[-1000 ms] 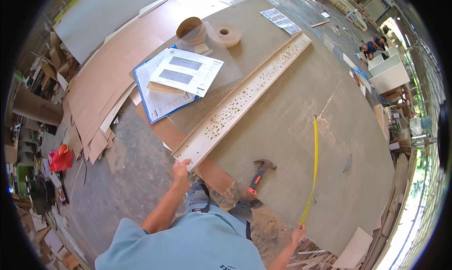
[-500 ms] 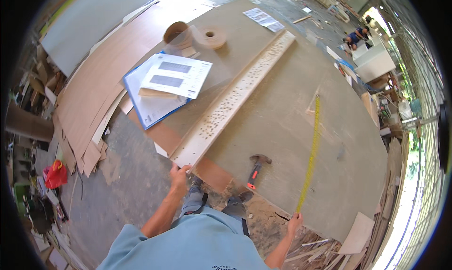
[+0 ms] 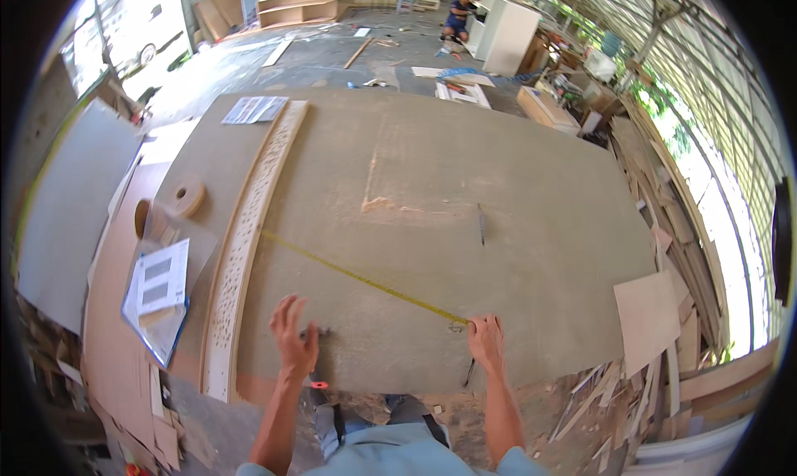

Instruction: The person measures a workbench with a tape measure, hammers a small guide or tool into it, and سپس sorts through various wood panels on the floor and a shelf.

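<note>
My right hand (image 3: 488, 343) is closed on the near end of a tape measure, whose yellow blade (image 3: 365, 282) runs leftward over the large table board (image 3: 531, 252). The blade's far end comes close to a long, shallow wooden channel (image 3: 249, 264) dotted with many dark spots or holes; whether it touches cannot be made out. My left hand (image 3: 292, 336) hovers between channel and tape, fingers apart, holding nothing. Beneath and beside it lies a hammer (image 3: 319, 385), mostly covered by the hand, its red-tipped handle showing. A thin dark pencil-like stick (image 3: 481, 224) lies farther out.
Left of the channel are printed papers (image 3: 163, 278) on a blue-edged folder and edging rolls (image 3: 184, 197). Another printed sheet (image 3: 256, 110) lies at the far left corner. A loose panel (image 3: 646, 320) juts over the right edge. A person (image 3: 457, 17) crouches by a white cabinet (image 3: 508, 36).
My left hand has let go of the channel's near end and moved right, opening. The tape has swung from pointing away to pointing left. My view has tilted up and turned.
</note>
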{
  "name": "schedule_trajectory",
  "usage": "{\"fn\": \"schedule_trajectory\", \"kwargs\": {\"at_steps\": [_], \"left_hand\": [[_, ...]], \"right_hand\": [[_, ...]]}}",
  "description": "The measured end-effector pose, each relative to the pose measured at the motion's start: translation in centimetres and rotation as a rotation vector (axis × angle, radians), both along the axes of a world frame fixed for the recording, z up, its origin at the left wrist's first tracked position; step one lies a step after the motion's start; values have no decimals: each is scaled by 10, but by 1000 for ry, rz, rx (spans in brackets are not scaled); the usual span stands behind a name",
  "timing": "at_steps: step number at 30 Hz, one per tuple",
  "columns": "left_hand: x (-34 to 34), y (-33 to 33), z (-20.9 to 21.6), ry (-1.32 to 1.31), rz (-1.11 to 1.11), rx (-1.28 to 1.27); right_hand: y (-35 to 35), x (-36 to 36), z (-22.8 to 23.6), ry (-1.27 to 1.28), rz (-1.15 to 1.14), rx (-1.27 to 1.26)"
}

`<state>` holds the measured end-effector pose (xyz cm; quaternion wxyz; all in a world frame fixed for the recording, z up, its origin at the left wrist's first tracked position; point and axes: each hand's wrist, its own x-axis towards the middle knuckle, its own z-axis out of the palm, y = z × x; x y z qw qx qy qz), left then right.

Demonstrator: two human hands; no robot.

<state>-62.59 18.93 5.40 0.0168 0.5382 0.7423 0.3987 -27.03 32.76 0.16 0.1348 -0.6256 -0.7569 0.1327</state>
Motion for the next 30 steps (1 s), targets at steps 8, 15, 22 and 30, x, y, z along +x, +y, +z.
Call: {"fn": "schedule_trajectory", "kwargs": {"at_steps": [8,15,22,30], "left_hand": [[35,163,-60,298,-453,-135],[19,213,-109,241,-351,-69],[9,226,-125,315,-157,-75],[-15,239,-145,303,59,-142]], "right_hand": [[110,8,-15,-71,168,-48],[157,1,-29,-46,227,39],[195,35,-46,-37,182,274],[237,86,-71,-172,-55,434]]}}
